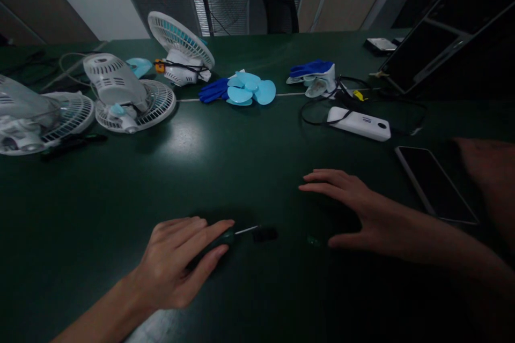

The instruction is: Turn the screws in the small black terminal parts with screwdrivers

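My left hand is wrapped round the dark green handle of a screwdriver, its thin metal shaft pointing right. The shaft's tip reaches a small black rectangular piece on the dark green table; whether they touch I cannot tell. To the right, my right hand holds nothing, with thumb and fingers spread apart just over the tabletop. A small greenish object, too dim to name, lies left of its thumb.
Partly dismantled fans stand along the left and back. A light-blue fan blade, blue-and-white gloves, a white power strip and a phone lie beyond my hands. At the right edge rests another person's arm; behind stands a black cabinet.
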A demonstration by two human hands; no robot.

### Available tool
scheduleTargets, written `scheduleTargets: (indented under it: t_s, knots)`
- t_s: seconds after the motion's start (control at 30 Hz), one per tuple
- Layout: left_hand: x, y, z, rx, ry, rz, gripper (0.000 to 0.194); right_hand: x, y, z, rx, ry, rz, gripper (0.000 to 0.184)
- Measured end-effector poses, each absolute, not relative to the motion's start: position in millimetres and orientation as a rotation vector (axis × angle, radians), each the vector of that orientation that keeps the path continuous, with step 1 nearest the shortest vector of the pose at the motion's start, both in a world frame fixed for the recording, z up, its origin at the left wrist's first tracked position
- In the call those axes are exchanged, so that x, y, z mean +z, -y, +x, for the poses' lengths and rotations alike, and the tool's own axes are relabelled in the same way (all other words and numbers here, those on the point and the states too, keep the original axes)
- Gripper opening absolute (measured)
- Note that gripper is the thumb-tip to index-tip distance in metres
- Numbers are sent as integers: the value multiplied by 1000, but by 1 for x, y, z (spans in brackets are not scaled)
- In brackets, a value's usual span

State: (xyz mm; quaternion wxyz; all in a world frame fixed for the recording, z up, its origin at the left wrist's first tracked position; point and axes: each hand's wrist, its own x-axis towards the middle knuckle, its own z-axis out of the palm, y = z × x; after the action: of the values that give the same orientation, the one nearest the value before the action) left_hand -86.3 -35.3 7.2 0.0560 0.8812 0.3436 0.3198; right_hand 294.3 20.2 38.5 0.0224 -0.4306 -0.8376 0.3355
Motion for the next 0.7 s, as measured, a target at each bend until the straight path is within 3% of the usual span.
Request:
scheduleTargets:
  t_s: [0.07, 0.2, 0.37, 0.7]
  knots:
    - [7, 36, -86, 968, -1060, 2688, 30, 38, -21, 303, 1032, 2625, -1368, 81]
    - [7, 37, -86, 951, -1086, 2713, 30, 37, -17, 289, 1076, 2617, -1357, 48]
    - [6, 36, -85, 956, -1081, 2723, 30, 38, -13, 267, 1094, 2605, -1286, 22]
    - [7, 35, -84, 957, -1058, 2714, 30, 37, -7, 254, 1197, 2606, -1202, 8]
